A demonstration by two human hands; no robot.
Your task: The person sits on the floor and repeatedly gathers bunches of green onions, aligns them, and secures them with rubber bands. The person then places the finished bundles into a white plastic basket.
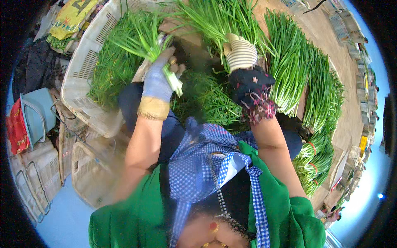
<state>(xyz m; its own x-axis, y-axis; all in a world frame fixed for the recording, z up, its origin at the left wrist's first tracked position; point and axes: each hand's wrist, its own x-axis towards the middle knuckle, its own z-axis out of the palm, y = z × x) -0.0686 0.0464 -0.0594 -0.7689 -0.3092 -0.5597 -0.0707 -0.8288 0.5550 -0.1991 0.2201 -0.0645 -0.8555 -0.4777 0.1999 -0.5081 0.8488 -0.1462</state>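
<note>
My left hand (158, 76), in a pale blue and yellow work glove, is closed around a small bunch of green leafy stalks (152, 51). Their white root ends stick out below the fingers. My right hand (240, 52), in a cream striped glove with a dark floral cuff, rests at a loose heap of long green stalks (214, 18); whether it grips any is unclear. Further right, long stalks lie side by side in a thick row (285, 68). Loose green leaves (217, 102) lie below, between my hands.
A white plastic crate (82, 71) with green leaves stands at the left. Bundles tied with red bands (313, 167) lie at the lower right. A light blue bin (40, 114) and more crates (40, 173) are at the far left. Rows of crates (341, 26) line the far right.
</note>
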